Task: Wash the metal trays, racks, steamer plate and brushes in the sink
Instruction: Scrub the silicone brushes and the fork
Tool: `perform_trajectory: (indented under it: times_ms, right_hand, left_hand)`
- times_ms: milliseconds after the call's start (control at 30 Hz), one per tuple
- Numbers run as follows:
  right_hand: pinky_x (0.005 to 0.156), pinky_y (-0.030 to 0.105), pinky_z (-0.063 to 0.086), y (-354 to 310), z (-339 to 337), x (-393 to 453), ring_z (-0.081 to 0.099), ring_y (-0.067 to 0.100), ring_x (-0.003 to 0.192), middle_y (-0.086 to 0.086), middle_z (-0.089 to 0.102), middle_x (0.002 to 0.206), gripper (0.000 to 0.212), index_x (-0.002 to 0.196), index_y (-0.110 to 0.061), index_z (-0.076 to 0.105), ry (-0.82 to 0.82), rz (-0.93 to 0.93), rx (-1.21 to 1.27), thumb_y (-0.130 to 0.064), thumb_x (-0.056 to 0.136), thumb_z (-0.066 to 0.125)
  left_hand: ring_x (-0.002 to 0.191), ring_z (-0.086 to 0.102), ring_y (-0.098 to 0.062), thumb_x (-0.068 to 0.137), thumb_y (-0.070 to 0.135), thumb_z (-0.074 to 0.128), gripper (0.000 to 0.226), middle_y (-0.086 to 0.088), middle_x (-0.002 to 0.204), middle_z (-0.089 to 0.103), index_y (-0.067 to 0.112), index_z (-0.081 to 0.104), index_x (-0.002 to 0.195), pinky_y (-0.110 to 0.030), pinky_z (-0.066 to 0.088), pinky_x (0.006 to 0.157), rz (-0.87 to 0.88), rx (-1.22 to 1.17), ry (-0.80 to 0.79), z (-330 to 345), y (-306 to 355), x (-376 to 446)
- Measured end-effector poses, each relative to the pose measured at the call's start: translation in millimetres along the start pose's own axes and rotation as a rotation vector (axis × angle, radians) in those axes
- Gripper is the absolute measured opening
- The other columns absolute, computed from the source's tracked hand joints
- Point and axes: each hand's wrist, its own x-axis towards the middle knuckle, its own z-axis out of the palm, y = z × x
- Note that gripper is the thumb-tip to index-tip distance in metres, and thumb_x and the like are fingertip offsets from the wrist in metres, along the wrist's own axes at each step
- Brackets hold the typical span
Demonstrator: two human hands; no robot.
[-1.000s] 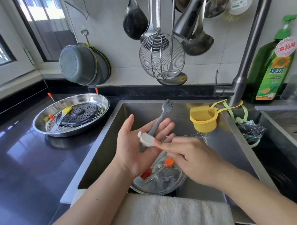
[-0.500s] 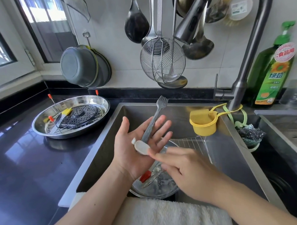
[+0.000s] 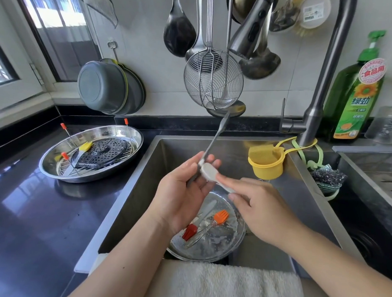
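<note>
Scrubber point(image 3: 208, 172) moved up grey brush point(image 3: 215, 140); right hand point(image 3: 261, 214) pinches it, left hand point(image 3: 184, 192) spread; brush end hidden.

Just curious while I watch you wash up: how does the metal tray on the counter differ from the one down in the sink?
The counter tray sits on the black worktop left of the sink; the sink tray lies in the basin under the hands. The counter tray holds a wire rack, a dark perforated steamer plate and a yellow brush; the sink tray holds an orange brush and a red one. The sink tray looks spotted with droplets or suds. Both are round, shallow and shiny.
</note>
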Motion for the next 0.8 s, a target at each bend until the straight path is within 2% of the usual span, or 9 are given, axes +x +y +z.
perform_trajectory:
  times_ms: [100,233,333,500,600,700,800]
  right_hand:
    - [0.061,0.025,0.042,3.3,-3.4,3.1,0.050,0.011,0.070,-0.008,0.053,0.076,0.058,0.143,-0.047,0.052,0.082,0.028,0.018,-0.011,0.098,0.062]
    - [0.063,0.014,0.036,-5.6,3.3,-0.8,0.047,0.007,0.069,-0.015,0.045,0.074,0.060,0.142,-0.045,0.053,-0.055,-0.136,0.025,-0.007,0.097,0.062]
    - [0.066,0.014,0.041,-11.8,7.9,-2.7,0.050,0.006,0.071,-0.018,0.044,0.076,0.054,0.141,-0.043,0.055,-0.130,-0.238,0.016,-0.013,0.097,0.059]
    - [0.057,0.019,0.036,-7.4,5.1,2.1,0.041,0.005,0.065,-0.018,0.040,0.077,0.053,0.142,-0.042,0.056,-0.035,-0.242,-0.150,-0.013,0.098,0.062]
    - [0.052,0.025,0.038,-7.2,4.1,3.1,0.040,0.009,0.063,-0.017,0.039,0.076,0.051,0.141,-0.044,0.056,0.003,-0.229,-0.183,-0.016,0.099,0.061]
    - [0.051,0.021,0.036,-6.5,3.2,5.4,0.040,0.008,0.062,-0.017,0.039,0.075,0.052,0.141,-0.039,0.057,0.074,-0.205,-0.184,-0.012,0.098,0.064]
    - [0.049,0.031,0.043,-2.4,0.4,6.7,0.044,0.010,0.061,-0.012,0.044,0.074,0.054,0.142,-0.035,0.057,0.155,-0.165,-0.185,-0.008,0.096,0.066]
  left_hand:
    - [0.126,0.065,-0.030,0.105,-0.004,0.038,0.042,-0.021,0.133,0.068,-0.001,0.056,0.142,-0.039,0.052,0.108,-0.023,0.034,-0.001,-0.1,-2.0,-0.5]
    - [0.118,0.069,-0.036,0.105,-0.002,0.037,0.039,-0.027,0.124,0.070,-0.004,0.055,0.140,-0.045,0.055,0.101,-0.058,-0.103,0.035,4.2,-2.5,-2.6]
    - [0.117,0.070,-0.036,0.110,0.006,0.029,0.041,-0.027,0.127,0.069,0.002,0.058,0.138,-0.051,0.054,0.100,-0.085,-0.218,0.018,6.2,3.8,-6.9]
    - [0.107,0.075,-0.034,0.110,0.005,0.026,0.042,-0.029,0.124,0.069,-0.002,0.055,0.140,-0.045,0.059,0.094,-0.101,-0.201,0.030,6.9,3.2,-4.5]
    - [0.120,0.069,-0.034,0.107,0.003,0.032,0.041,-0.025,0.131,0.067,-0.001,0.054,0.141,-0.048,0.055,0.102,-0.071,-0.183,-0.008,7.7,1.7,-5.6]
    - [0.132,0.061,-0.031,0.102,0.012,0.046,0.043,-0.019,0.141,0.063,0.004,0.056,0.143,-0.050,0.045,0.114,-0.046,-0.161,-0.090,9.4,2.1,-7.9]
    - [0.137,0.057,-0.030,0.105,0.012,0.043,0.043,-0.018,0.146,0.059,0.003,0.053,0.147,-0.047,0.040,0.119,-0.035,-0.098,-0.129,8.8,-0.6,-5.8]
